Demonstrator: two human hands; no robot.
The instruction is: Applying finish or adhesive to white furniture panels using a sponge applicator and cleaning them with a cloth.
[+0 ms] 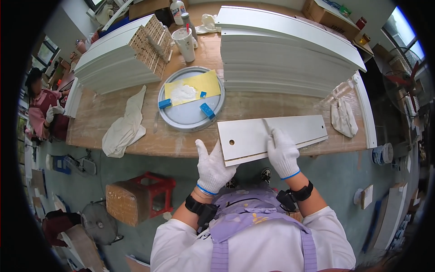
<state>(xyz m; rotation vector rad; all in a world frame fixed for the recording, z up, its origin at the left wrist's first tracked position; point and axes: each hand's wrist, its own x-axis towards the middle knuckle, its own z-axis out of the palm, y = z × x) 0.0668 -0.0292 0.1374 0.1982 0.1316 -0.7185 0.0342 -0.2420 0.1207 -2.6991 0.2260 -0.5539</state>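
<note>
At the bench's near edge, the left hand [213,165] clamps the end of a stiff, light-looking white panel [272,136] while the right hand [282,152] curls around a thin scraper [266,125] on its slippery-looking face

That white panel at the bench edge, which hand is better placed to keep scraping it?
Right hand: it holds the scraper on the white panel. The left hand grips the panel's near corner.
</note>
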